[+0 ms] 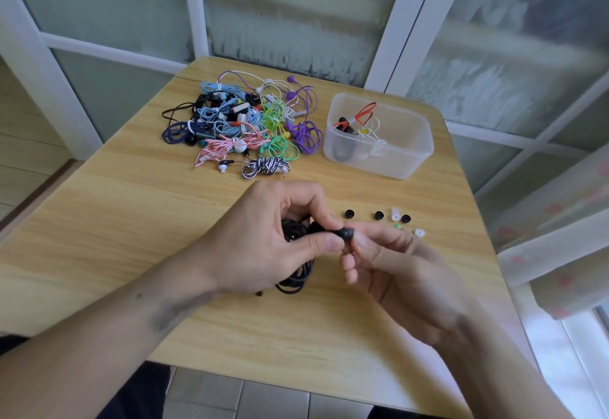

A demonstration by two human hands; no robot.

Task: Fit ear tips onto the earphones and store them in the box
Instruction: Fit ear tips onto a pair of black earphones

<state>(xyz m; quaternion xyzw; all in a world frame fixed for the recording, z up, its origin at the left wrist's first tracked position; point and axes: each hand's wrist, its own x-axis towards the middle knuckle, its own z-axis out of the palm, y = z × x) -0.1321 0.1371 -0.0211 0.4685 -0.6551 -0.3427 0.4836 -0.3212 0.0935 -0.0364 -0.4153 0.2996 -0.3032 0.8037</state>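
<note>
My left hand grips a coiled black earphone set, its cable hanging below the palm. Between my left thumb and forefinger sits the black earbud, and my right hand pinches a black ear tip against it. Loose ear tips, black, white and green, lie on the table just beyond my right hand. A translucent plastic box at the back right holds a few bundled earphones, one with a red cable. A pile of tangled coloured earphones lies at the back centre.
The wooden table has its front edge close to me and its right edge near a curtain. Frosted window panels stand behind it. A small dark piece lies on the table under my left wrist.
</note>
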